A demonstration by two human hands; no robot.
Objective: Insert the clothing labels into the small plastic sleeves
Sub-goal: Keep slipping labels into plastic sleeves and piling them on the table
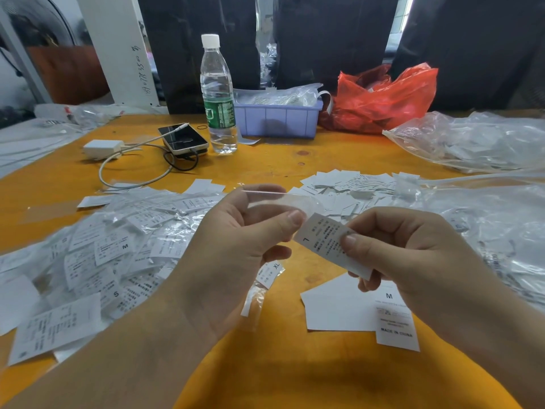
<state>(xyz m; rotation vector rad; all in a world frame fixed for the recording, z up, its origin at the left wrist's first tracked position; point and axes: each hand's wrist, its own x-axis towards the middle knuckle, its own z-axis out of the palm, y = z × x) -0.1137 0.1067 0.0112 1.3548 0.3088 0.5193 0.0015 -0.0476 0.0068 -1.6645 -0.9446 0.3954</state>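
Note:
My left hand [236, 246] pinches a small clear plastic sleeve [280, 200] between thumb and fingers, above the orange table. My right hand [407, 249] pinches a white clothing label [321, 236] marked L, its upper end touching the sleeve near my left thumb. A heap of sleeved labels [112, 246] lies at the left. Loose labels [348, 187] are scattered beyond my hands. A few more labels [354, 311], one marked M, lie under my right wrist.
A water bottle [219, 95], a phone [182, 138] with charger and cable, a purple bin [277, 116] and a red plastic bag [383, 98] stand at the back. Clear plastic bags [472, 143] cover the right side of the table [280, 364].

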